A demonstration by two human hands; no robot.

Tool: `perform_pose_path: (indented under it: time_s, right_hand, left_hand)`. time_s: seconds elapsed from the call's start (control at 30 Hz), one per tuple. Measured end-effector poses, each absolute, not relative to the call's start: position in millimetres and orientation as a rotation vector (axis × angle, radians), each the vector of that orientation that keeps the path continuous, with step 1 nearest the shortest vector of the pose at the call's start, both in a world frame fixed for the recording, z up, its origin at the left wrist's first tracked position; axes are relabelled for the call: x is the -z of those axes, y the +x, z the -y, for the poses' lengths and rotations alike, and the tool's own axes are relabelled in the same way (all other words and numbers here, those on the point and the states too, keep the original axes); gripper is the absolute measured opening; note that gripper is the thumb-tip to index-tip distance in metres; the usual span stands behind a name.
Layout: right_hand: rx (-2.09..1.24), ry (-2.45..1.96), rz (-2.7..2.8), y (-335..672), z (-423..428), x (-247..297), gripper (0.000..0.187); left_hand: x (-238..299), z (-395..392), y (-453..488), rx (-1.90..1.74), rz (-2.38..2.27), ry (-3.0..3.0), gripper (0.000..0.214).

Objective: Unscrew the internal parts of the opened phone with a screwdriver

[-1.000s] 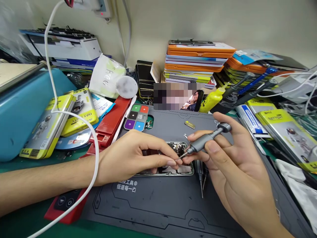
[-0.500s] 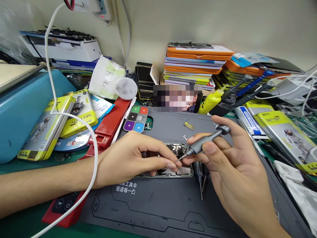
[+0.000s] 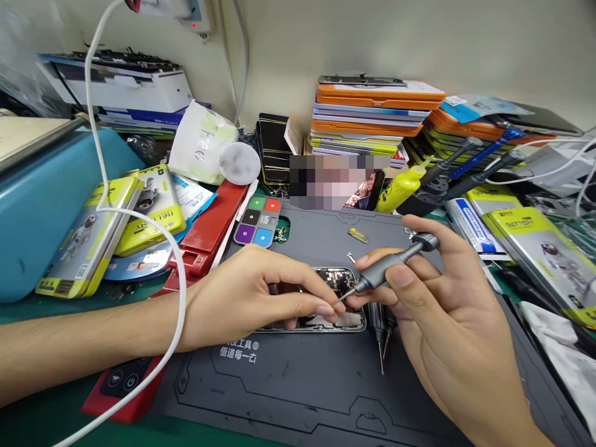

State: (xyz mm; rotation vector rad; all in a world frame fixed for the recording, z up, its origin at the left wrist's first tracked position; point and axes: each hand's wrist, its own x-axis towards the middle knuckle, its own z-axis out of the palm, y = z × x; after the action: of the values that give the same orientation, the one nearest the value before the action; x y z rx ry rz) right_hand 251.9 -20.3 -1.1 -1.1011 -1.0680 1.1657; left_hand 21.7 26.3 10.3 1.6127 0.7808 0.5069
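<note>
A grey precision screwdriver (image 3: 387, 268) is gripped in my right hand (image 3: 459, 329), its cap under the index finger and its shaft slanting down to the left. My left hand (image 3: 251, 295) has thumb and index finger pinched together at the screwdriver's tip; whatever sits between them is too small to make out. Below both hands lies an opened phone (image 3: 350, 319) with its inner parts bare, mostly covered by my left hand. Beside its right end, partly behind my right hand, more screwdrivers (image 3: 378, 332) rest on the dark grey work mat (image 3: 288, 391).
A small yellowish metal part (image 3: 358, 235) lies on the mat beyond the phone. A coloured screw tray (image 3: 257, 221) is at the back left. Yellow battery boxes (image 3: 540, 254) flank the mat. A white cable (image 3: 179, 292) hangs across my left forearm. Stacked boxes (image 3: 372, 118) stand behind.
The whole view has shifted slightly. Both hands keep nearly the same pose, with the screwdriver tip still at my left fingertips.
</note>
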Motion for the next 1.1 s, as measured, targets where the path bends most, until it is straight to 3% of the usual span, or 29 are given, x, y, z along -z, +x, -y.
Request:
perform_pose_path:
  time_s: [1.1]
  right_hand:
    - [-1.216,-1.069,1.107,254.5,21.7,-0.6,0.046]
  left_hand:
    - [-7.6,-26.8,21.2,-0.463,-0.761,1.658,0.014]
